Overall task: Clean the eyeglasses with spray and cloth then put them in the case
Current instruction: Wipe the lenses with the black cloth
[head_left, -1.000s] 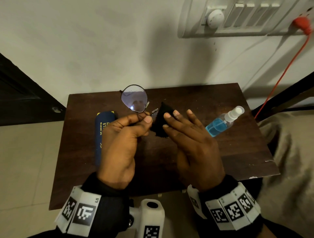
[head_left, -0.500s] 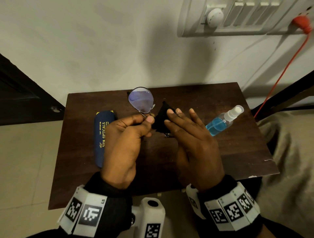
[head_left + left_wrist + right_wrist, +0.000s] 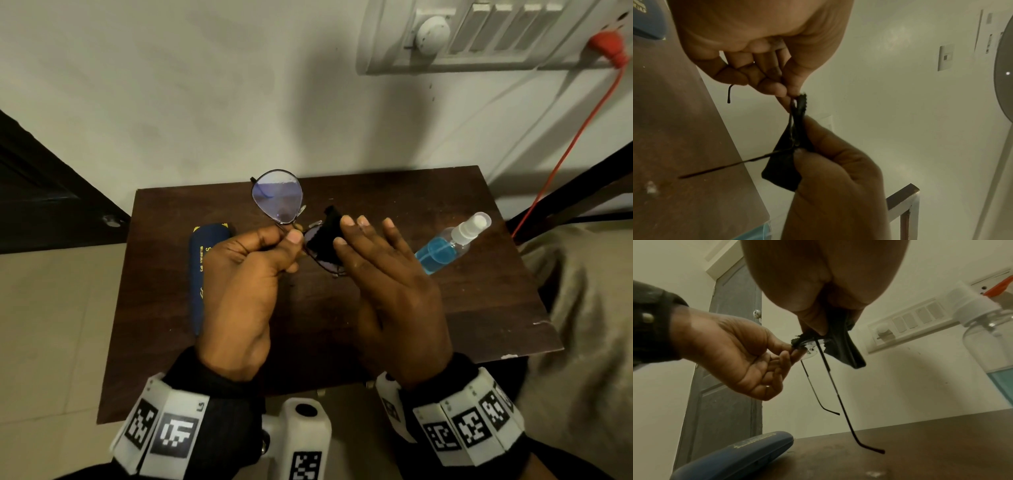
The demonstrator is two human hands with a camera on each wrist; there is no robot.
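Note:
The thin metal-framed eyeglasses are held above the table, one lens bare and tilted up. My left hand pinches the frame near the bridge between thumb and forefinger. A black cloth is folded over the other lens, and my right hand pinches it there, thumb underneath and straight fingers on top. In the right wrist view both temple arms hang down open below the cloth. The blue case lies shut at the table's left, partly behind my left hand. The spray bottle with blue liquid lies at the right.
The small dark wooden table stands against a white wall, with tiled floor to the left. A switch panel with a red plug and cord is on the wall at the upper right. A dark door is at the far left.
The bare lens has swung a little to the right and tilted. My right fingers have shifted slightly on the cloth over the other lens. My left hand now covers more of the case.

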